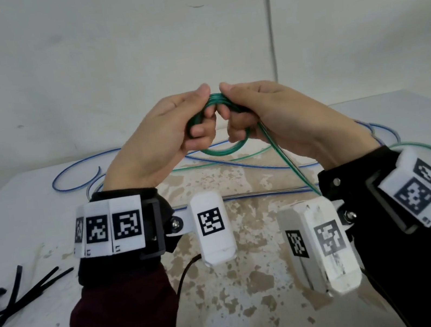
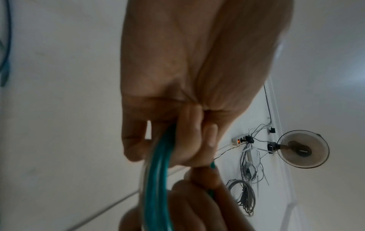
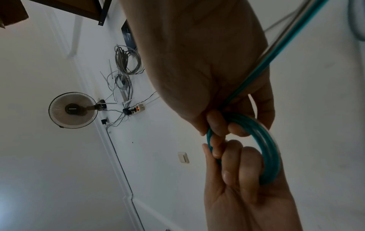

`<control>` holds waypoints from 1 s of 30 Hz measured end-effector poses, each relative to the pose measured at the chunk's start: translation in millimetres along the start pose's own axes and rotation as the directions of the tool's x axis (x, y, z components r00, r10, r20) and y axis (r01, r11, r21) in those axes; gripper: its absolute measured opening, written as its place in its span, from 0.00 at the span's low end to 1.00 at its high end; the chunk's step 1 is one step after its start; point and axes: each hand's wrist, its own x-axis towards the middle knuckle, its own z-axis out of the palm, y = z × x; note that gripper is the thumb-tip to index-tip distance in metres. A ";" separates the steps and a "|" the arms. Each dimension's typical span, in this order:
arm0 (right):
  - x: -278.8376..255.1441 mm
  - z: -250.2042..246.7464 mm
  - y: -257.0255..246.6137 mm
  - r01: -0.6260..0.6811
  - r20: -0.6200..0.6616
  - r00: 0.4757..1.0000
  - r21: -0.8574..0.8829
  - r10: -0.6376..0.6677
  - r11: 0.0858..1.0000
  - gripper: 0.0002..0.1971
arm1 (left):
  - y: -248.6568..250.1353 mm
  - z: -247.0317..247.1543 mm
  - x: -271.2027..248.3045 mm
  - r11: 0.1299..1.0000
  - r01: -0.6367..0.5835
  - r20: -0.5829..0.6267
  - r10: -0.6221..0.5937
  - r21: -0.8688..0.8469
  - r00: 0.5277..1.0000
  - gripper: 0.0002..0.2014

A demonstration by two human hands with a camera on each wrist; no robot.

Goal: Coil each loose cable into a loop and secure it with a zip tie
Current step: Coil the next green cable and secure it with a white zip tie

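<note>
- The green cable [image 1: 222, 150] is up in the air in front of you, above the middle of the table [image 1: 17, 213], wound into a small coil of several turns.
- Your left hand [image 1: 164, 137] has its fingers curled through the coil's left side, and your right hand [image 1: 272, 116] grips the right side, with the thumbs nearly meeting on top.
- A free length of the green cable runs from under your right hand down to the near right, so I judge the winding is unfinished.
- No zip tie is on this coil yet.
- The blue cable [image 1: 73, 170] lies loose on the far table in wide curves, uncoiled, and comes after.
- The black zip ties [image 1: 17, 299] wait at the near left edge, well apart from both hands.
- No finished, tied bundle shows anywhere on the table.
</note>
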 end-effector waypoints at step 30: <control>2.0 1.0 -2.4 0.042 -0.080 0.996 0.126 -0.032 0.991 0.19 | -3.7 0.3 8.3 0.972 -0.101 -0.173 0.064 -0.213 0.983 0.16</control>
